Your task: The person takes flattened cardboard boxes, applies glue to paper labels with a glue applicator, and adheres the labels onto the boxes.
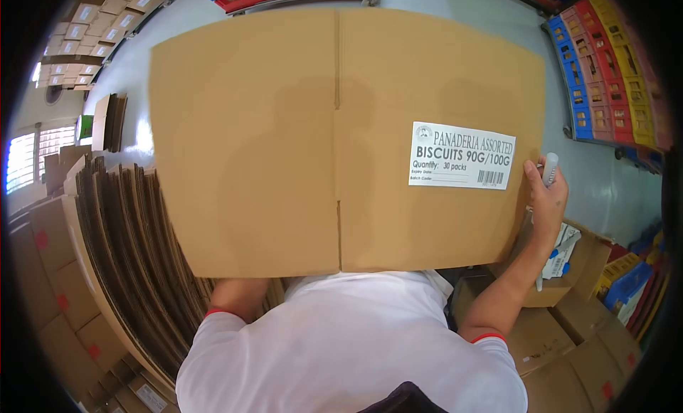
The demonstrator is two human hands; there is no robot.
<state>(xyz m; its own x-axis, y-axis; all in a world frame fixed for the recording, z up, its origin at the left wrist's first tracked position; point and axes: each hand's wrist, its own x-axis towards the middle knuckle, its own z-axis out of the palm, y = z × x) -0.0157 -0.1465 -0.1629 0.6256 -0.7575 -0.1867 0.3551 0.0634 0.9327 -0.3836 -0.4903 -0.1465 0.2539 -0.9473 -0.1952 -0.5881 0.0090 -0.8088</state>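
Observation:
A large flattened cardboard box [249, 150] spans the middle of the view, held up in front of my chest. On its right half is a white printed label [462, 155] reading "Panaderia Assorted Biscuits 90g/100g". My right hand [548, 192] is closed at the box's right edge, with the thumb against the front face. A marker [550, 170] with a pale cap sticks up out of the same hand. Only my left forearm shows, below the lower left edge; the left hand itself is hidden behind the cardboard.
A row of upright flattened cartons [131, 249] leans at my left. Stacked crates [597, 71] stand at the right. An open cardboard box [562, 295] with labels [560, 253] sits by my right elbow. More boxes [107, 22] are piled far left.

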